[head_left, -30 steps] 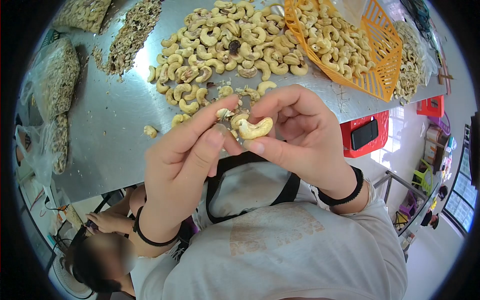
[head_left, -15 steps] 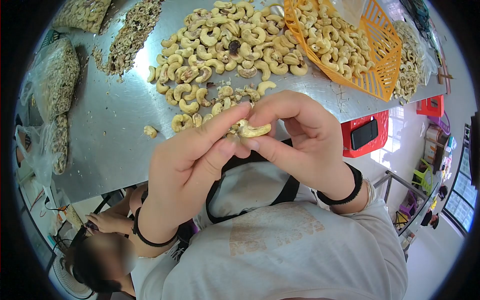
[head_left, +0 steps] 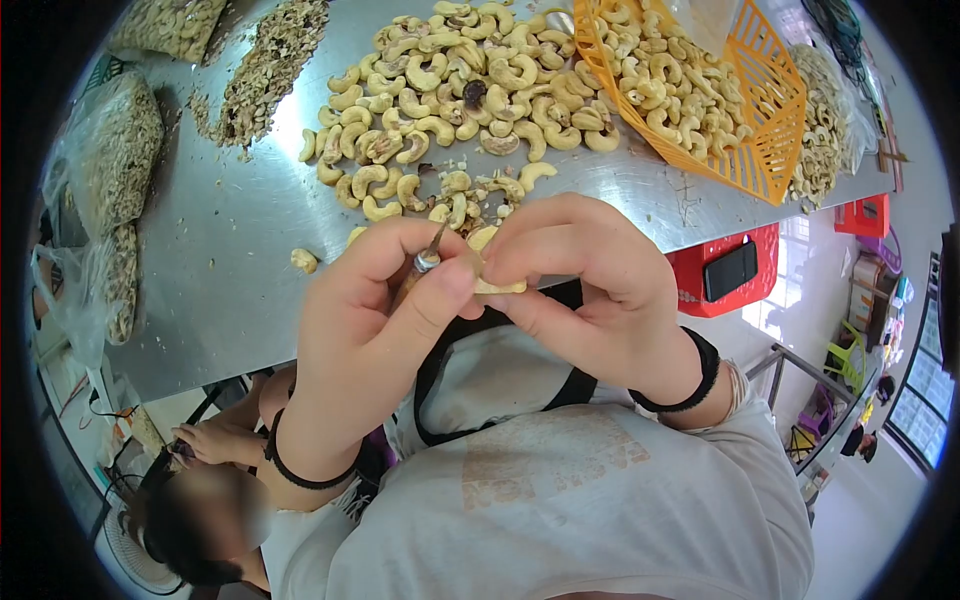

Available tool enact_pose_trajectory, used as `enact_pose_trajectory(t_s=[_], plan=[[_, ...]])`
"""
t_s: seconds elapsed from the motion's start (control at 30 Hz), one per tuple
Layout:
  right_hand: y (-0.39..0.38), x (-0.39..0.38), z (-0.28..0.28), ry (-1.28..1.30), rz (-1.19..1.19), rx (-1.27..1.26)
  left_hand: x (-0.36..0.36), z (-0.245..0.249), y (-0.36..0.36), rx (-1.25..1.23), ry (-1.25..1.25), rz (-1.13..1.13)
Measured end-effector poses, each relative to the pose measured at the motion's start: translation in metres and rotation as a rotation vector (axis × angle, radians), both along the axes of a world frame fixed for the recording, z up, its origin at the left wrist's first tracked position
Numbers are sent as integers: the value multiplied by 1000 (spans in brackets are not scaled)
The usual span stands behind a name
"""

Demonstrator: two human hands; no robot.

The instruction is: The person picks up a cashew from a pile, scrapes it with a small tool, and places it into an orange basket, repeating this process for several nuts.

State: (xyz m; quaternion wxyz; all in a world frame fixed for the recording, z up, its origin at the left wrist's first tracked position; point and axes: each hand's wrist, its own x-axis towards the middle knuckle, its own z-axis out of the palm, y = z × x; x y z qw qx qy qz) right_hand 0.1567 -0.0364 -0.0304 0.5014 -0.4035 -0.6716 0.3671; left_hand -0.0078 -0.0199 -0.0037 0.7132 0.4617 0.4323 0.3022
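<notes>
Nothing legible from where I stand; the faded orange print on the grey shirt [head_left: 545, 465], lower centre, shows no readable letters.

Nut-processing workshop: cashews [head_left: 440, 80] heaping steel table [head_left: 220, 270]

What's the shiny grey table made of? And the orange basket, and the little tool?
The shiny grey table looks like bare metal, probably stainless steel: it gleams and mirrors light. The orange slotted basket looks like moulded plastic: even colour, thin lattice walls. The little pointed tool shows a silvery collar, likely metal.
</notes>
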Motion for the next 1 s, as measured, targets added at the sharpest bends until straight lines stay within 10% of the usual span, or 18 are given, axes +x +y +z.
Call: enact_pose_trajectory(t_s=[1.0], plan=[[-7, -4, 2, 772, 124, -733, 6, -5, -9, 227, 60, -13]])
